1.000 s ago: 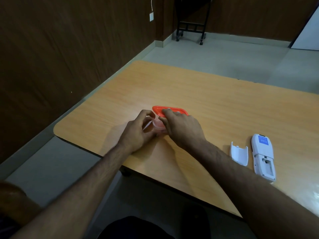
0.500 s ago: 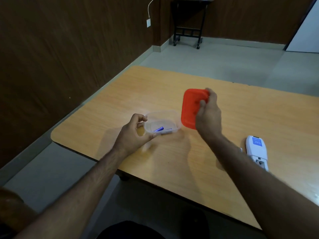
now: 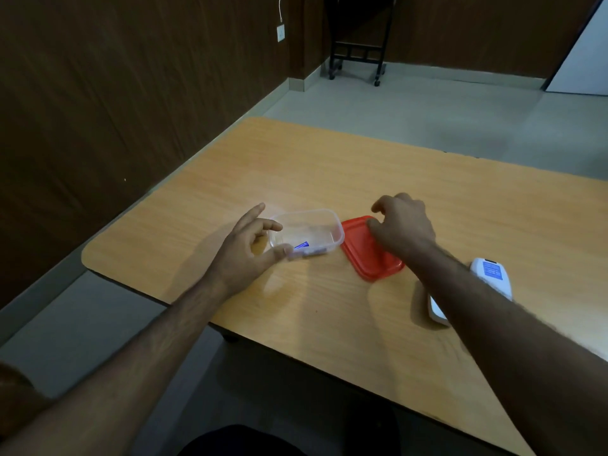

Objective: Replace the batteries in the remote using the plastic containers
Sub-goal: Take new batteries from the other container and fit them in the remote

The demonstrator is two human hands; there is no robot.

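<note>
A clear plastic container point(image 3: 324, 225) stands open on the wooden table point(image 3: 329, 166), with a blue battery point(image 3: 301, 245) lying inside near its front wall. My left hand point(image 3: 245, 250) grips the container's left end between thumb and curled fingers, index finger stretched out. The red lid point(image 3: 365, 255) lies flat on the table just right of the container. My right hand point(image 3: 403, 225) hovers over the lid's far corner, fingers loosely curled, thumb touching the edge. The white remote point(image 3: 492, 274) and its battery cover point(image 3: 437, 313) lie further right, partly hidden by my right forearm.
A dark wood-panelled wall runs along the left, with a socket point(image 3: 280, 32) and a cable. A black wheeled stand point(image 3: 357, 57) is on the floor beyond the table. The table's rounded near-left corner is close to my left wrist.
My right hand pulled the red lid off the container, carried it right and laid it flat on the table. The left hand stayed on the container.
</note>
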